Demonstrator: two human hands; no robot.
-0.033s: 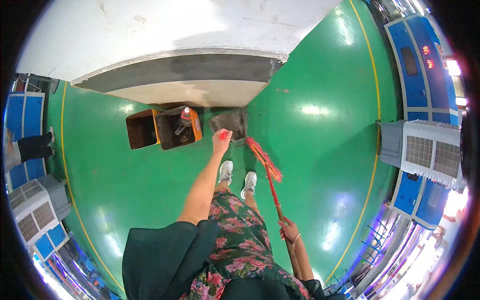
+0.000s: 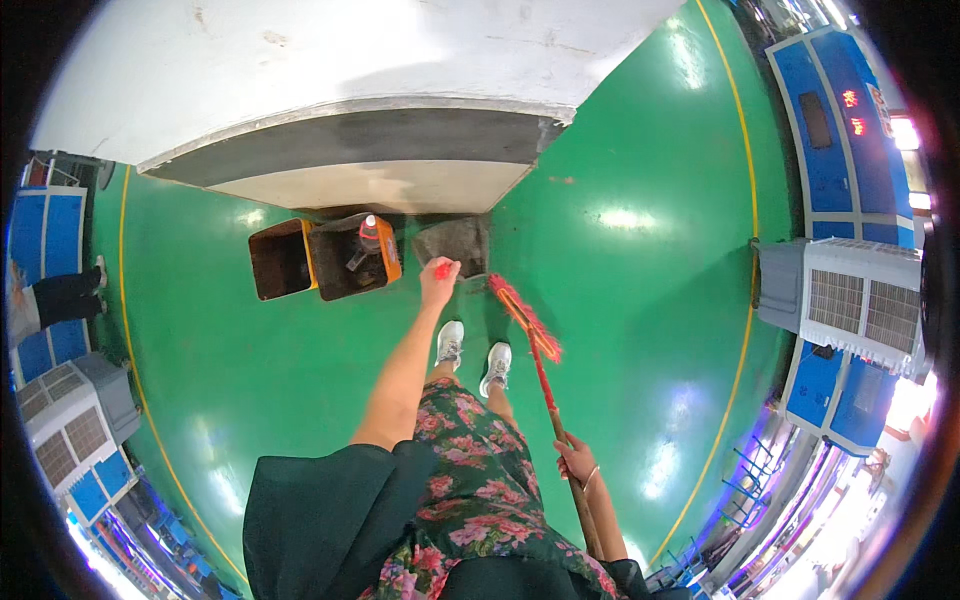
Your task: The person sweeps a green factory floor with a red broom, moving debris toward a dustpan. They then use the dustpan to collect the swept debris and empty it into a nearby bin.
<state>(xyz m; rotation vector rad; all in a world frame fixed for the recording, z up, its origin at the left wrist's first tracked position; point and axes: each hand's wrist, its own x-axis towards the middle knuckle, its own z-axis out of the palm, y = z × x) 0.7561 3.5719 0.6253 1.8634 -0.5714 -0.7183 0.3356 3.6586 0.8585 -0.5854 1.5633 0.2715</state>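
Floor (image 2: 300, 400) glossy green, thin yellow lines. Broom (image 2: 530, 335): red-pink bristles, red handle, in right hand (image 2: 575, 462). Left hand (image 2: 438, 280) on something red, small. Dustpan (image 2: 455, 243) dark grey. Two bins (image 2: 325, 258): orange-yellow walls, dark brown inside; a bottle (image 2: 369, 232) with red cap in one. Dress (image 2: 470, 490) dark green, pink-red floral print. Shoes (image 2: 472, 350) white. Big block (image 2: 350, 80) white, grey underside. Machines (image 2: 850, 300) blue and white-grey, red lights.

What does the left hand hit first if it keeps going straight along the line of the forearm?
Probably the grey dustpan on the green floor. The left hand grips a small red handle and points up-frame at the pan, which lies just beyond it, before the white wall base. Depth is unclear.
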